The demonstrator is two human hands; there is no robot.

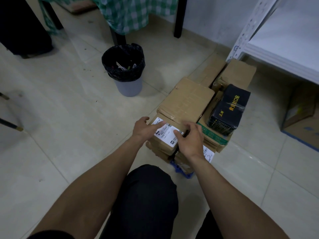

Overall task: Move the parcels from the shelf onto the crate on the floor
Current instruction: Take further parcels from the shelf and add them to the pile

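Head view: left hand [145,129], fingers apart, lay on the cardboard parcel [164,144]; right hand [189,138] fingers clamped its 3 o'clock edge; open tiled floor [77,126] at 9 o'clock.

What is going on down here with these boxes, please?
A crouching person has both hands on a small brown cardboard parcel with a white label, which tops the stacked parcels on the blue plastic crate on the floor. The left hand lies flat on it; the right hand curls round its edge.

Grey waste bin [128,87], black liner, stands on pale tiled floor [69,118]. Green checked cloth [134,12] hangs behind it. Open cardboard box [303,121] far right.
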